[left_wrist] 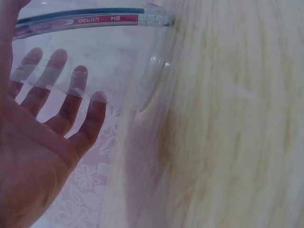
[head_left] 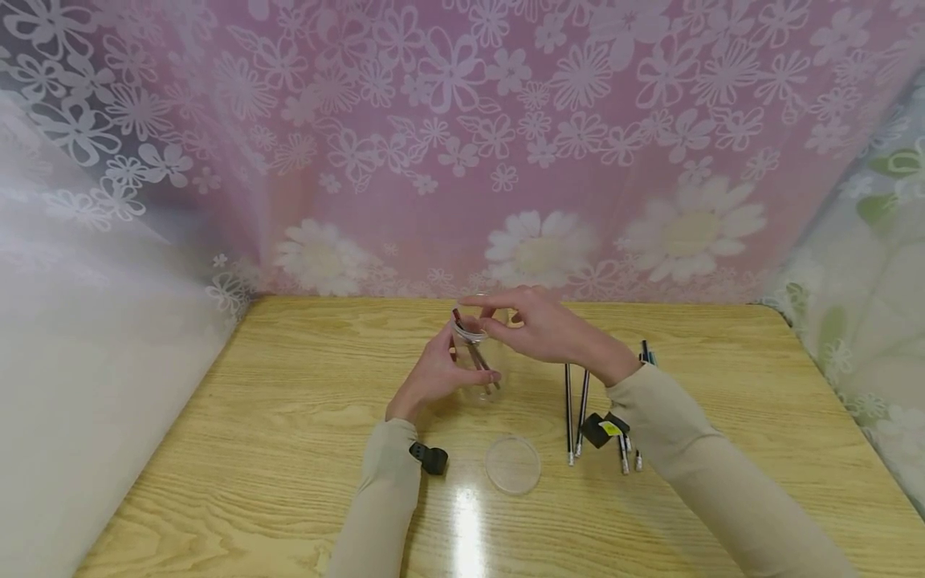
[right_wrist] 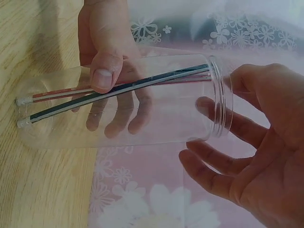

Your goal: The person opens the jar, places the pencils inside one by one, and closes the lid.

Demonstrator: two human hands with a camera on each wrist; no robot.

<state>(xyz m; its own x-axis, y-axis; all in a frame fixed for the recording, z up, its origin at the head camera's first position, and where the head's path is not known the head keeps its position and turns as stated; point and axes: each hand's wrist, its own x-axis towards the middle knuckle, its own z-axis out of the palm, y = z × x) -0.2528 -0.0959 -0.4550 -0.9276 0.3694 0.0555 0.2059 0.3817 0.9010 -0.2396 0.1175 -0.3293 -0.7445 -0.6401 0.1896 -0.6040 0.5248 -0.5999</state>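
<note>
My left hand (head_left: 436,375) grips a clear plastic jar (right_wrist: 166,126) round its side, thumb in front and fingers behind. The jar stands lidless on the table, its mouth upward in the head view. Inside lean a red pencil (left_wrist: 97,21) and a dark blue pencil (right_wrist: 78,104), eraser ends at the bottom. At the jar's mouth is my right hand (head_left: 542,325), its fingers spread and loosely bent about the rim. One right fingertip shows through the clear wall. No pencil is visible between the right fingers.
A round clear lid (head_left: 513,464) lies on the wooden table (head_left: 303,449) in front of the jar. To the right lie several dark pencils (head_left: 568,413), some partly hidden under my right forearm. A pink flowered curtain (head_left: 405,201) hangs along the back edge.
</note>
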